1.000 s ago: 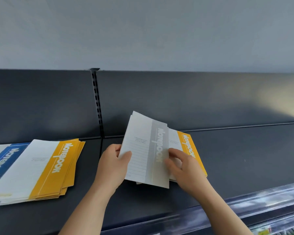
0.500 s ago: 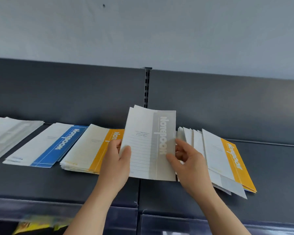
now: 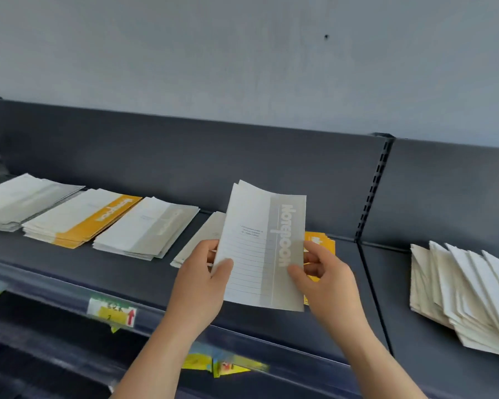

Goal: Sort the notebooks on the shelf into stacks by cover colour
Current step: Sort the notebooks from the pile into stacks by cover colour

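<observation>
Head view: dark grey shelf (image 3: 104,272) bearing notebook stacks (image 3: 82,221) under pale wall (image 3: 242,67)

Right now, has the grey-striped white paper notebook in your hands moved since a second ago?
Yes. The grey-striped notebook has travelled left: it was to the right of the slotted black upright on the shelf's back panel, and now it is well to the left of it.

The left hand (image 3: 198,283) and the right hand (image 3: 326,280) are bare. The left arm (image 3: 156,355) and the right arm (image 3: 366,355) are bare too.
</observation>
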Demonstrator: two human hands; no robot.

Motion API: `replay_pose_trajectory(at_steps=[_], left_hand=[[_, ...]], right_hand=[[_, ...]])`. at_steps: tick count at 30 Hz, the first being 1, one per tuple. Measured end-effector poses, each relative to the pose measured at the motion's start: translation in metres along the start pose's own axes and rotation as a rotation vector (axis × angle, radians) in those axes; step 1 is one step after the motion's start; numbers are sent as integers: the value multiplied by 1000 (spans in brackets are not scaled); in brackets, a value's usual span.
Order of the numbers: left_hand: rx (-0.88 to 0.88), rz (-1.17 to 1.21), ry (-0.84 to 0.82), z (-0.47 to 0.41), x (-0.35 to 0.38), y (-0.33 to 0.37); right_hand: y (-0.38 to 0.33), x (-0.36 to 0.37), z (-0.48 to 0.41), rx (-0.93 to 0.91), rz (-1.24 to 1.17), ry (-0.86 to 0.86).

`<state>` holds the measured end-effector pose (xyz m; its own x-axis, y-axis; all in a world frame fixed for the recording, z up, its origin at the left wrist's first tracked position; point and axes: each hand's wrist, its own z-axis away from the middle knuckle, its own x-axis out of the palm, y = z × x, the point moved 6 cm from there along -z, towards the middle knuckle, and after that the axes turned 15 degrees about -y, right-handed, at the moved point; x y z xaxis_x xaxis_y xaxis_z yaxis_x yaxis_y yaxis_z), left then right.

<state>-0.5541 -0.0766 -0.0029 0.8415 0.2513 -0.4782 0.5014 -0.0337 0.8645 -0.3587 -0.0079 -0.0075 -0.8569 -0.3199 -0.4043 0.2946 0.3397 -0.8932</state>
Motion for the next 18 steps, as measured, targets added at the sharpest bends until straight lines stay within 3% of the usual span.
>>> replay_pose_trajectory(at_steps=[9,18], left_hand=[[-60,-63,13,4,-105,-66],[-101,-136,6,-21,-156,-110]], right_hand=[[-35,115,-28,10,36,-31],[-45,177,-74,70,120,-88]])
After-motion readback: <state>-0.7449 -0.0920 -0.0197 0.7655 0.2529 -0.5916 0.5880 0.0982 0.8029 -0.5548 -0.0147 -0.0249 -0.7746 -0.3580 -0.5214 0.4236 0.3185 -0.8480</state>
